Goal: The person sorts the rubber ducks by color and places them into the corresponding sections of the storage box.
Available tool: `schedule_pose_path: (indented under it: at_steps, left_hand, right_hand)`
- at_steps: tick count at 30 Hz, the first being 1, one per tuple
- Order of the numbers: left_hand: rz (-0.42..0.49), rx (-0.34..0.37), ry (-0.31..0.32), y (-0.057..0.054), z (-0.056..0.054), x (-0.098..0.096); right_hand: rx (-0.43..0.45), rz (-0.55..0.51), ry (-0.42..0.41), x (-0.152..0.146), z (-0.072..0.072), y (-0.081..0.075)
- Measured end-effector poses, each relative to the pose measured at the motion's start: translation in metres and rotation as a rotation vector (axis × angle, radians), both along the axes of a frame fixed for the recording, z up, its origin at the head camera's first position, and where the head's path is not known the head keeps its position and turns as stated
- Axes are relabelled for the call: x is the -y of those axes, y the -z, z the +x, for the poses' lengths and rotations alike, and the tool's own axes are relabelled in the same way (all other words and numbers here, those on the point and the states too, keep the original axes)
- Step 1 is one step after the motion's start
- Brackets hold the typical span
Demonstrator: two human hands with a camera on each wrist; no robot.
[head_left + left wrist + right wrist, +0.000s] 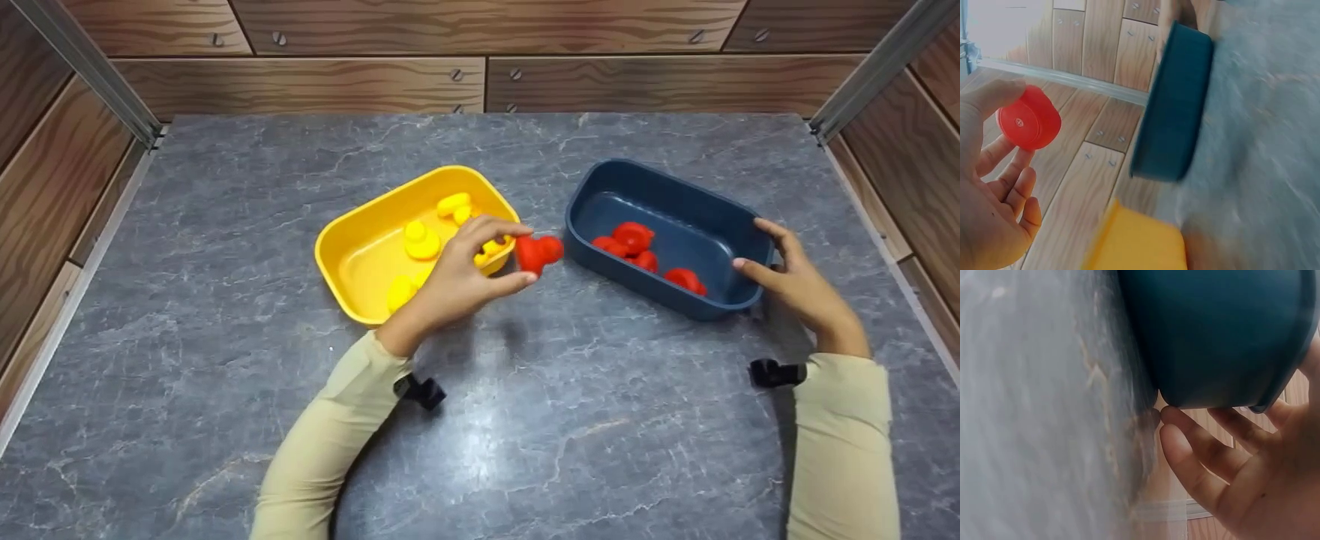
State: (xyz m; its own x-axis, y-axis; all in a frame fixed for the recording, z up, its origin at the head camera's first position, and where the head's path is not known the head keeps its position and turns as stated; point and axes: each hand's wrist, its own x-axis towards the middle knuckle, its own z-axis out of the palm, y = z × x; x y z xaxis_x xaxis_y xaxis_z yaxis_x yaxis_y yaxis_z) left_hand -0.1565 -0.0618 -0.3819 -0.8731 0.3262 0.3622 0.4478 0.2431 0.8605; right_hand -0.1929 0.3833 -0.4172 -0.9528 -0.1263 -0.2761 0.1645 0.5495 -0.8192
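My left hand [465, 270] pinches a red rubber duck [536, 253] between thumb and fingers, held in the air between the two bins. Its round flat base faces the camera in the left wrist view, where the remaining fingers curl below it. My right hand [806, 289] grips the right end of the dark blue bin [675, 289], thumb over the rim and fingers along the outer wall. Inside that bin lie several red toys [632, 237]. The yellow bin [352, 225] holds several yellow toys [421, 240], some partly hidden behind my left hand.
Both bins stand on a grey marbled table [570, 450], the yellow one left and the blue one right. Wood-patterned panels [300, 86] enclose the back and sides. Black wrist cameras [421, 391] are strapped near both sleeve cuffs.
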Motion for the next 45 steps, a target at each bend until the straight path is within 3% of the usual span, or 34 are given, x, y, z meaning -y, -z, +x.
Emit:
schedule_pose_path:
  at_steps: [9,20,24,29,33,38,45]
  left_hand:
    - [0.08,0.036,-0.049,-0.022,-0.016,-0.036]
    - [-0.033,0.036,-0.112,-0.035,-0.047,-0.052]
    - [-0.05,0.051,-0.145,-0.033,-0.059,-0.062]
    - [-0.05,0.09,-0.181,-0.02,-0.07,-0.078]
    - [-0.148,0.165,-0.208,-0.012,-0.078,-0.089]
    - [-0.304,0.207,-0.222,-0.017,-0.086,-0.102]
    - [-0.375,0.212,-0.259,-0.022,-0.091,-0.111]
  right_hand:
    - [-0.02,-0.025,0.003,0.001,0.002,-0.001]
    - [-0.011,0.002,-0.002,0.005,-0.002,-0.003]
    - [-0.017,-0.009,-0.002,0.004,-0.001,-0.004]
    - [-0.02,-0.006,-0.005,0.004,0.0,-0.003]
    - [-0.008,-0.005,-0.009,0.003,0.0,-0.002]
    - [0.02,0.022,0.003,0.001,0.0,-0.002]
    - [0.007,0.012,0.006,0.0,0.002,-0.002]
